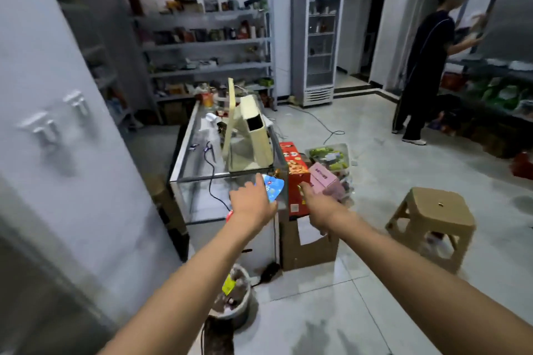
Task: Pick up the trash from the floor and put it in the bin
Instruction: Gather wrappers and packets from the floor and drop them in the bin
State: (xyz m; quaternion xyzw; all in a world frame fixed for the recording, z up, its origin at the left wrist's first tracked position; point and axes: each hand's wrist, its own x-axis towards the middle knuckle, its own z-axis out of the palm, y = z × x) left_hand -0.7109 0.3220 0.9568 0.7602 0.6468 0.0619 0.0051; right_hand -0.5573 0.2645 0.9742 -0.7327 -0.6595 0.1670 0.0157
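My left hand (252, 202) is stretched out in front of me and holds a blue and white snack wrapper (273, 186); a bit of red shows under the wrist. My right hand (314, 206) is held out beside it, back up and fingers curled, in front of a red box (294, 164). What it holds, if anything, is hidden. Low down, beneath my left forearm, a round grey bin (240, 301) stands on the floor by the wall. It holds trash, with a yellow wrapper (228, 285) on top.
A glass counter (184, 170) with a beige machine (251, 135) stands ahead. Beside it a cardboard box (308, 251) carries the red box and a pink box (324, 180). A tan plastic stool (432, 219) is on the right. Another person (424, 63) stands at the far right shelves.
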